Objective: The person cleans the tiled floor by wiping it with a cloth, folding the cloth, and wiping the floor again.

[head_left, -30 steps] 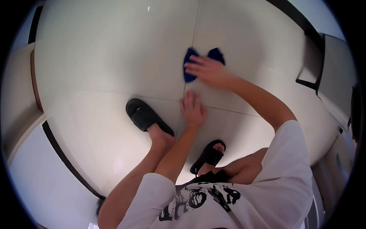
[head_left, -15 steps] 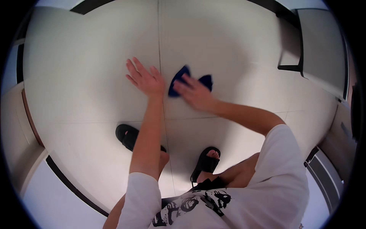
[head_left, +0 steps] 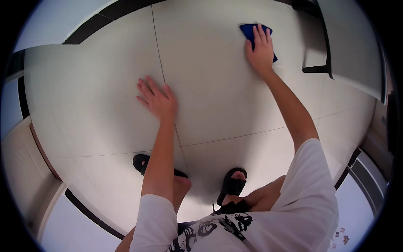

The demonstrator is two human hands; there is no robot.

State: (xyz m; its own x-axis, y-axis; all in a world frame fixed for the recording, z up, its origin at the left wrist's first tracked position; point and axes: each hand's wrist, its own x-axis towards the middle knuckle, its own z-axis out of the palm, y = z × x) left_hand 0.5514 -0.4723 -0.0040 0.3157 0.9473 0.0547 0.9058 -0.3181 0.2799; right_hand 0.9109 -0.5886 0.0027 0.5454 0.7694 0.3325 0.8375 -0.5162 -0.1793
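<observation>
A dark blue cloth (head_left: pixel 249 31) lies on the pale tiled floor (head_left: pixel 201 84), toward the upper right. My right hand (head_left: pixel 261 53) holds it down against the floor under the palm and fingers, its arm stretched far forward. Cloth edges show beyond the fingertips and beside the wrist; the middle is hidden. My left hand (head_left: pixel 157 101) is at the floor near a tile seam, fingers spread, with nothing in it. Whether its palm bears on the tile I cannot tell.
Black sandals (head_left: pixel 233 182) are on my feet below my arms. A pale cabinet-like piece with a dark frame (head_left: pixel 352 42) stands at the upper right. Dark baseboard (head_left: pixel 90 27) edges the floor at upper left, and a pale door-like panel (head_left: pixel 29 168) is at left.
My right hand has moved forward and to the right, taking the blue cloth with it. The left hand stays spread at nearly the same spot; the view has shifted slightly.
</observation>
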